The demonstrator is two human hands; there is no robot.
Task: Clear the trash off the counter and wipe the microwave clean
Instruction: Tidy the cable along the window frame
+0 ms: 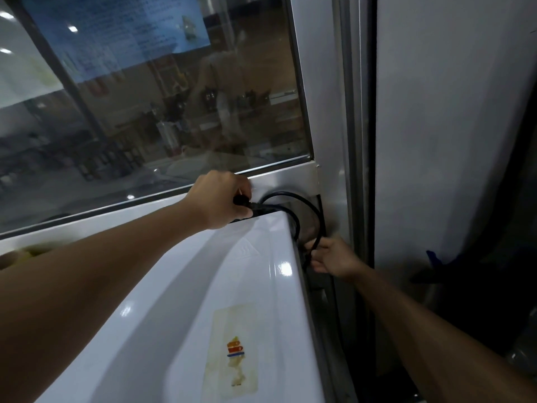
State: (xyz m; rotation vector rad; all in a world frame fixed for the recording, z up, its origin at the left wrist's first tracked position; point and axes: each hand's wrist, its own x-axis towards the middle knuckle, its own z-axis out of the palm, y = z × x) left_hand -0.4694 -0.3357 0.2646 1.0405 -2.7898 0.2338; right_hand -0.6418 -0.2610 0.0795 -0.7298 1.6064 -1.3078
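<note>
Up close from the head camera, the white microwave (180, 301) fills the lower frame, its top bearing a yellowed sticker (234, 351). At its back right corner the left hand (220, 199) grips the black plug end of a power cord (308, 210), which loops down behind the casing. The right hand (334, 257) pinches the cord lower down, seemingly; shadow blurs the fingers. Behind stands a glass window (159, 97).

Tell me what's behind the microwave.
Behind the white microwave, a black power cord loops up at the back right corner. The left hand grips its plug end; the right hand holds the loop lower down. Any socket is hidden by the casing.
</note>
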